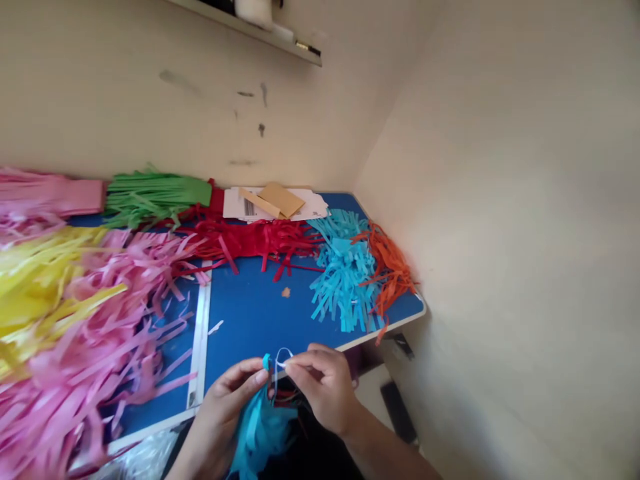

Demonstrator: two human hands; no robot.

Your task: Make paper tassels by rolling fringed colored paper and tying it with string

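Observation:
My left hand (229, 399) is closed on a blue tassel (263, 430), pinching it just under its rolled top loop. The tassel's cut strips hang down in front of my dark clothing. To its right, my right hand (325, 383) pinches a thin white string (283, 351) between thumb and fingertips. The string curves in a small loop above the fingers, and one length runs down beside the tassel's top. Both hands are close together just off the table's front edge. Whether the string is fastened to the tassel, I cannot tell.
A blue table (260, 293) carries fringed pieces: pink (125, 313), yellow (45, 273), green (155, 193), red (250, 237), light blue (345, 267) and orange (393, 267). Brown cardboard (283, 199) lies on white papers at the back. Walls stand behind and right; a shelf (250, 30) hangs above.

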